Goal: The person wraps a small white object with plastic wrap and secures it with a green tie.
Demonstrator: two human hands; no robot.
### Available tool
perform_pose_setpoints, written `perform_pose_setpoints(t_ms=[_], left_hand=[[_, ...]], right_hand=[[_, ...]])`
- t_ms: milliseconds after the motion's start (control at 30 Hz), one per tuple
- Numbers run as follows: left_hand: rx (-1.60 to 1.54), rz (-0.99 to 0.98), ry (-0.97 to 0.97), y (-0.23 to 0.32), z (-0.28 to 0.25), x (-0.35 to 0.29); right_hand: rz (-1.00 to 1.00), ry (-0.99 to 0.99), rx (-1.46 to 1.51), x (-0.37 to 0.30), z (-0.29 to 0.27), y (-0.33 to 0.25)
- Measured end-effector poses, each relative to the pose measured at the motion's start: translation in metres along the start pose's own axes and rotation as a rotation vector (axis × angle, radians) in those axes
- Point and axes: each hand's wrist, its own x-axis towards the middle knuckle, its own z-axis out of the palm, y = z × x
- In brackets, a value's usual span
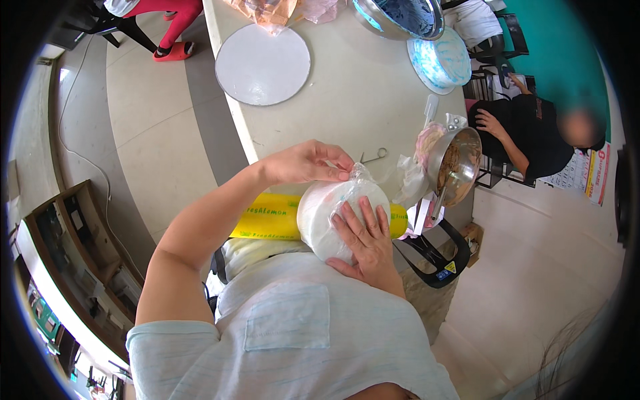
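In the head view we have a white round block (pixel 316 215) to the left of the steel bowl (pixel 471 143) and nearer to us, a yellow printed sheet (pixel 268 217) showing on either side of it. Our left hand (pixel 315 162) pinches clear film (pixel 360 173) at the block's far edge; our right hand (pixel 364 232) lies spread on its top. Left of the bowl we see a looped metal tool (pixel 381 153); beyond the bowl, a blue-and-white frosted cake (pixel 445 61).
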Motion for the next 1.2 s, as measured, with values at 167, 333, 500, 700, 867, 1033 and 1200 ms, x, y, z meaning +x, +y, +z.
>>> perform_pose_setpoints(t_ms=[167,333,500,700,867,1033,1200], left_hand=[[-0.08,0.049,0.001,-0.005,-0.004,0.018],[-0.419,0.164,-0.017,-0.01,-0.008,0.032],[-0.426,0.183,-0.063,-0.007,-0.009,0.047],[-0.169,0.115,-0.12,0.004,-0.025,0.04],[-0.171,-0.146,-0.188,-0.012,-0.032,0.034],[-0.247,0.007,-0.193,-0.028,-0.021,0.049],[-0.218,0.151,-0.064,-0.025,-0.013,0.047]], right_hand=[[0.011,-0.01,0.006,0.002,-0.001,0.003],[0.011,-0.008,0.012,0.002,0.0,0.004],[0.019,-0.016,0.019,0.003,-0.001,0.007],[0.018,-0.016,0.026,0.004,-0.002,0.008],[0.02,-0.016,0.03,0.006,-0.005,0.006],[0.02,-0.019,0.033,0.005,-0.004,0.007],[0.028,-0.016,0.045,0.006,-0.005,0.007]])
